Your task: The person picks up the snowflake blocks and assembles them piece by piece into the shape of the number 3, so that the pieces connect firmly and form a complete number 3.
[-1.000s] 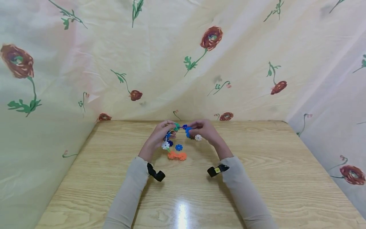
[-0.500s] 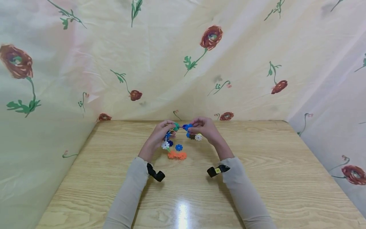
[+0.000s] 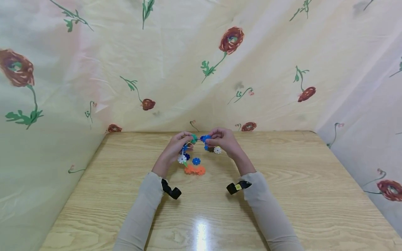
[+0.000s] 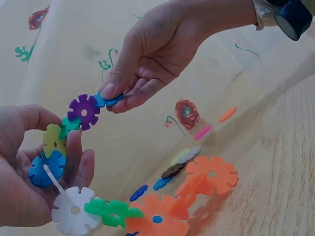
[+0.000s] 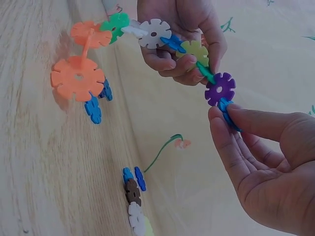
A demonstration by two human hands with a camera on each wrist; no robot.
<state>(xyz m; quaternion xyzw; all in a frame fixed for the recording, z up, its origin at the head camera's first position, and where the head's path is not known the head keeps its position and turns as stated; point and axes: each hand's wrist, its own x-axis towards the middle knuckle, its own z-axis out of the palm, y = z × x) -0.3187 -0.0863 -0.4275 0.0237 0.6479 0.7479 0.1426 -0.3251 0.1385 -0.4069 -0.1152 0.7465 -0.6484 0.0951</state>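
A curved chain of notched, flower-shaped plastic discs hangs between both hands. My left hand [image 3: 172, 150] pinches it around the green disc [image 4: 69, 128] and the yellow disc [image 4: 54, 140]. Further along come a blue disc [image 4: 47, 168], a white disc [image 4: 75, 210] and large orange discs [image 4: 211, 175], which hang low near the table. At the other end sits a purple disc [image 5: 220, 89]. Between thumb and fingertips, my right hand [image 3: 228, 143] pinches a blue disc [image 5: 227, 115] whose edge meets the purple one; how deep its notch sits is hidden.
Loose discs lie on the wooden table [image 3: 201, 198]: a blue one [image 3: 196, 161] beside the chain, and a brown one [image 5: 132, 191] and a white one [image 5: 137, 218] below my right hand. A flowered cloth [image 3: 182, 69] rises behind the table's far edge.
My right hand has shifted slightly up and back, turning the blue disc against the purple end of the chain. The left hand has kept its place and its hold.
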